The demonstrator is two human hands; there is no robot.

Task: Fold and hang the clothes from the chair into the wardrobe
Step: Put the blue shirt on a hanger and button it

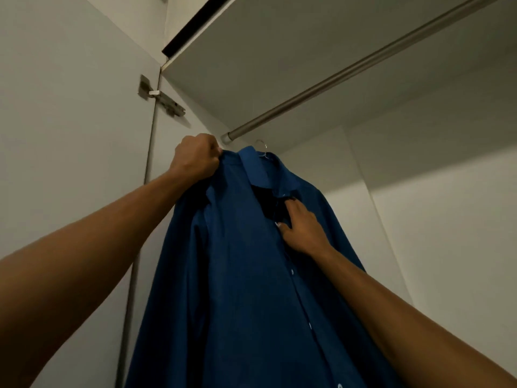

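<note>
A dark blue button-up shirt (246, 275) hangs on a hanger whose thin metal hook (262, 147) sticks up from the collar, just below the near end of the grey wardrobe rail (335, 77). The hook is not around the rail. My left hand (197, 159) is raised and clenched on the shirt's left shoulder. My right hand (303, 229) lies on the chest at the open neckline, fingers pinching the button placket.
The wardrobe's white shelf underside (279, 51) runs above the rail. An open white door (70, 121) with a metal hinge (162, 98) stands on the left. The white back wall (447, 219) lies behind the shirt.
</note>
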